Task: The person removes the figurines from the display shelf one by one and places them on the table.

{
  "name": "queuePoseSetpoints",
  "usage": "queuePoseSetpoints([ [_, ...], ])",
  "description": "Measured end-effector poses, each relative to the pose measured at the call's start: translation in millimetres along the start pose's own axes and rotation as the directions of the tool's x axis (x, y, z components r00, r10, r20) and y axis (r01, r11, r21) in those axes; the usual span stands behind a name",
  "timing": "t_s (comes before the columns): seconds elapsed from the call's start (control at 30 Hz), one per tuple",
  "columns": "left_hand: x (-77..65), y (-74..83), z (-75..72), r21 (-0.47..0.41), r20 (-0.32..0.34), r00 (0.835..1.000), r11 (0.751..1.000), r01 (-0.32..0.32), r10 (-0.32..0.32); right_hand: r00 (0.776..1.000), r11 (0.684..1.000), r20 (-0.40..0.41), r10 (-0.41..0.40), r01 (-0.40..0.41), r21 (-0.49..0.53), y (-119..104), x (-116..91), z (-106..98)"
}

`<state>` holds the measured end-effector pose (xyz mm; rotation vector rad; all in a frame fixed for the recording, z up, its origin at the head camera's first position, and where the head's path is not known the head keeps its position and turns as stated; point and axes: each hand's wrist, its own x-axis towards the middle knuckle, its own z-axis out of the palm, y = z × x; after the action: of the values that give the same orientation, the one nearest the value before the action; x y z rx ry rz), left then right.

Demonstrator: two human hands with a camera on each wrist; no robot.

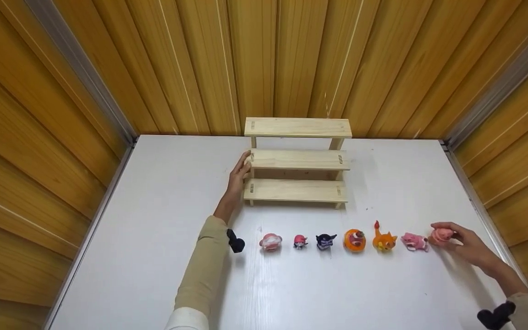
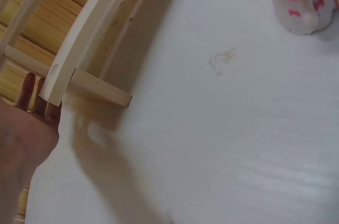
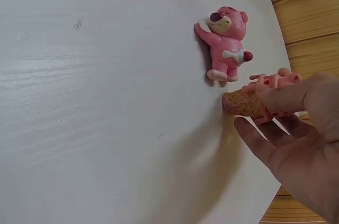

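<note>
My left hand touches the left end of the middle tier of a three-tier wooden shelf; its fingers look mostly straight beside the boards. On the right, my right hand pinches a pink figurine on a waffle cone between thumb and fingers, at the row's right end. Beside it lies a pink bear figurine. Leftward in the row are an orange fox-like figurine, a round orange figurine, a dark figurine, a small red-pink figurine and a pink-and-white figurine.
The shelf stands at the back of a white table, close to a wood-patterned wall. Similar panels rise at left and right. Black wrist-camera mounts sit on both forearms.
</note>
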<state>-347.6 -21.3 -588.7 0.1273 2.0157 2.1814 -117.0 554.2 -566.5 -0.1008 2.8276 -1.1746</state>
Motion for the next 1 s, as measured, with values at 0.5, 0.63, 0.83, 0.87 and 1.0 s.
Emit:
queuePoseSetpoints([
  [0.5,1.9,-1.8,0.4,-0.038,-0.005,1.0,0.999,0.007,-0.007,0.999,0.999,0.031,-0.03,0.029,0.03,-11,-1,-21],
  [0.63,1.8,-1.1,2.7,-0.024,-0.021,1.0,1.0,-0.011,0.011,0.998,0.999,0.036,-0.046,0.045,0.024,-14,2,-27],
  [0.83,4.9,0.1,3.9,-0.011,-0.018,0.999,0.999,-0.038,0.038,0.997,0.998,0.037,-0.063,0.063,0.009,-23,12,-34],
  [0.87,5.2,-0.1,4.3,-0.016,-0.02,0.999,0.999,-0.039,0.038,0.997,0.998,0.035,-0.066,0.065,0.008,-24,13,-35],
  [1.0,5.8,-5.0,7.2,-0.03,-0.016,0.999,0.999,-0.037,0.037,0.997,0.998,0.03,-0.069,0.069,0.006,-27,19,-36],
])
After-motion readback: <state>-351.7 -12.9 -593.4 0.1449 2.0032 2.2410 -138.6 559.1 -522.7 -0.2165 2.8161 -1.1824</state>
